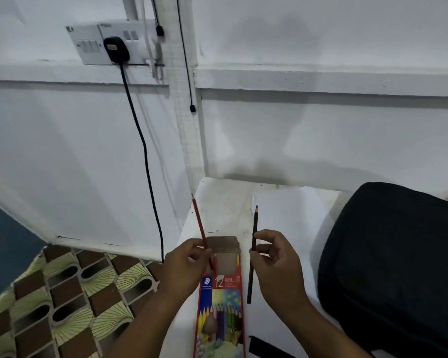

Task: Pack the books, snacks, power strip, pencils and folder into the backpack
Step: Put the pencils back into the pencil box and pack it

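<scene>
My left hand (pixel 185 264) pinches a red pencil (pixel 201 229), its low end at the open box (pixel 221 298) mouth. My right hand (pixel 274 264) pinches a dark pencil (pixel 252 254), standing up just right of the box. The backpack (pixel 393 267) sits on the counter's (pixel 290 202) right side.

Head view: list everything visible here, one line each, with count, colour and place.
red pencil: one, red, tip up, lower end entering the box
dark pencil: one, dark brown, right of the box
pencil box: one, red with colourful print, flap open, on the white table
backpack: one, black, on the right
plug: one, black, in the wall socket, cable hanging down
patterned cloth: one, green and brown, lower left
left hand: pinches the red pencil
right hand: pinches the dark pencil
</scene>
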The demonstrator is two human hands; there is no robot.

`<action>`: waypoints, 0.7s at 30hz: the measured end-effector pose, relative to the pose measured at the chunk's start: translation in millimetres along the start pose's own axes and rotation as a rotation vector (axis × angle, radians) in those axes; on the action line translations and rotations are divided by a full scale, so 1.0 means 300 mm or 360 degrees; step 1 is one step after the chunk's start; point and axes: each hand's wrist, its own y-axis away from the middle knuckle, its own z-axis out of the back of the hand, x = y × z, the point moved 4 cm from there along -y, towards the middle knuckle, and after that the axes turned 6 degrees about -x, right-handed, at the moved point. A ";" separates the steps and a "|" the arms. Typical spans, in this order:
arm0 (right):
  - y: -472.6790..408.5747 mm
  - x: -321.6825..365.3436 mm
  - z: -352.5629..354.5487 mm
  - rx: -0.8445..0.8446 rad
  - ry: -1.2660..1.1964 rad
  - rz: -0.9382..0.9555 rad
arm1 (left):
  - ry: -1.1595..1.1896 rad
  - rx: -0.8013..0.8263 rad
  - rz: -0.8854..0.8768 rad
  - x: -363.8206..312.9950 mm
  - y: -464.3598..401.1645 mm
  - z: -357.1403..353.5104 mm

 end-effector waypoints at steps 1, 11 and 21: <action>-0.009 -0.006 -0.008 0.0002 0.0019 0.0012 | -0.0005 0.0030 0.0014 0.012 0.001 -0.011; -0.122 -0.038 -0.087 0.0014 0.0084 0.0152 | -0.0246 -0.0058 -0.0488 0.027 0.019 -0.048; -0.196 -0.190 -0.191 0.0357 0.0780 0.0521 | -0.0248 -0.0076 -0.0634 0.063 0.006 -0.056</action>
